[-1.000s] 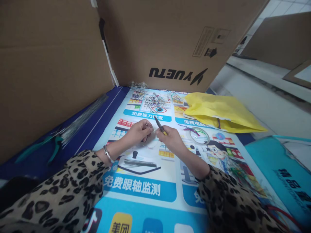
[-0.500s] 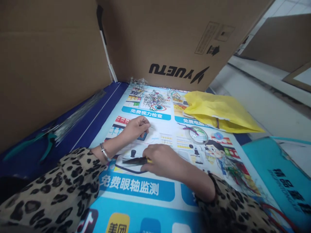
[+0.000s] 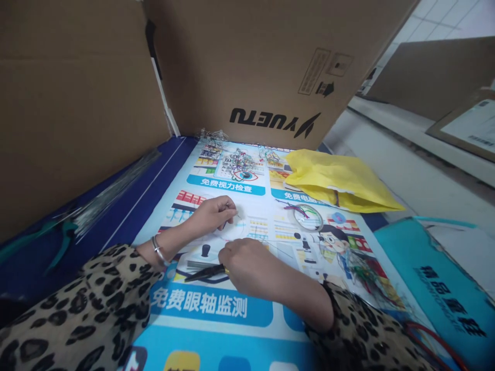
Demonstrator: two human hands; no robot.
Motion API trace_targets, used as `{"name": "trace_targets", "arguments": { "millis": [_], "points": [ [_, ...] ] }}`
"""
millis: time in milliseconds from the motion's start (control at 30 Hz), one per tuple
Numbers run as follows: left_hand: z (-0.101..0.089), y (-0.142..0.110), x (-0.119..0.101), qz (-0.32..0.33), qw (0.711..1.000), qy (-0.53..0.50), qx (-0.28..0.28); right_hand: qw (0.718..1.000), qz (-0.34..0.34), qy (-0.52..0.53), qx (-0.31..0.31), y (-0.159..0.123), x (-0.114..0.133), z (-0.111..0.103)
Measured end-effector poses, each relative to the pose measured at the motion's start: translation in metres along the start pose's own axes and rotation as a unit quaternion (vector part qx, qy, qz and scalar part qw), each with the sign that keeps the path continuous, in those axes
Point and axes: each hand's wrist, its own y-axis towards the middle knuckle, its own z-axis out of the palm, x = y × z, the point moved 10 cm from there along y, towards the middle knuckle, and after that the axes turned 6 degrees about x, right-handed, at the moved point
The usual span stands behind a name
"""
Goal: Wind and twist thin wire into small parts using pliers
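Note:
My left hand (image 3: 218,214) is closed in a pinch above the printed sheet, with a thin pale wire (image 3: 238,215) showing at its fingertips. My right hand (image 3: 251,268), lower and to the right, is wrapped round a dark pointed hand tool (image 3: 204,273) with a bit of yellow near its grip. The tool's tip points left; its handles are hidden in the palm, so its exact kind does not show. Fine wire strands appear beside the right fingers, but I cannot tell whether the fingers hold them. The two hands are apart.
Tangled wire (image 3: 240,162) lies towards the back, before a cardboard box (image 3: 247,67). A roll of clear tape (image 3: 320,222) and yellow bag (image 3: 340,178) are right of centre. Teal-handled pliers (image 3: 64,247) and straight wires (image 3: 112,198) lie left. A teal bag (image 3: 421,257) is at right.
The camera view has shifted slightly. My left hand sits a little lower in the picture. The dark tool, blurred before, now looks sharper with its tip lower, still in my right hand.

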Motion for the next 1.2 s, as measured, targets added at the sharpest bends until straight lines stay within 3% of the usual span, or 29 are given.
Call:
{"name": "trace_targets", "arguments": {
  "millis": [133, 467, 767, 1000, 1200],
  "points": [
    [0.001, 0.000, 0.002, 0.001, 1.000, 0.015, 0.003, 1.000, -0.005, 0.009, 0.015, 0.000, -0.001, 0.002],
    [0.004, 0.001, 0.002, 0.012, 0.999, 0.036, 0.022, 0.988, 0.012, 0.147, 0.047, -0.002, -0.016, -0.004],
    [0.001, 0.000, -0.009, 0.048, 0.993, 0.107, 0.004, 0.961, -0.011, 0.273, 0.029, -0.001, -0.023, -0.012],
    [-0.002, -0.001, -0.022, 0.124, 0.961, 0.245, -0.023, 0.924, 0.026, 0.378, 0.038, -0.002, -0.040, -0.004],
    [0.002, 0.000, -0.015, 0.123, 0.937, 0.327, -0.020, 0.908, 0.053, 0.413, 0.042, -0.002, -0.053, 0.003]
  ]
}}
